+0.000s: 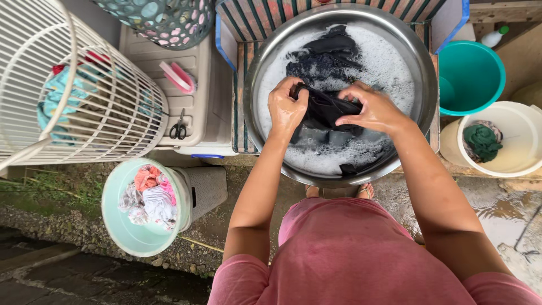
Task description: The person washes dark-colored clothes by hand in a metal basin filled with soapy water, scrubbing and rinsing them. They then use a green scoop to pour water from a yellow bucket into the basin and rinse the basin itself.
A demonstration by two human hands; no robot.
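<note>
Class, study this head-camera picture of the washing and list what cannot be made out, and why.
- Dark garment: its kind is unclear; foam and both hands bunch and cover it.
- Left hand and right hand: fingertips hidden in the cloth.
- Steel basin bottom: hidden under suds.
- Feet: covered by the basin's rim.
- White laundry basket: cut off by the left edge.

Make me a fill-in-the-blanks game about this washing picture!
1. Both hands grip a dark garment over a round ____ basin of suds.
2. The scissors lie on a beige ____.
3. The white bucket holds a ____ cloth.
4. The left hand and right hand are ____.

Missing words: metal; box; green; wet
</note>
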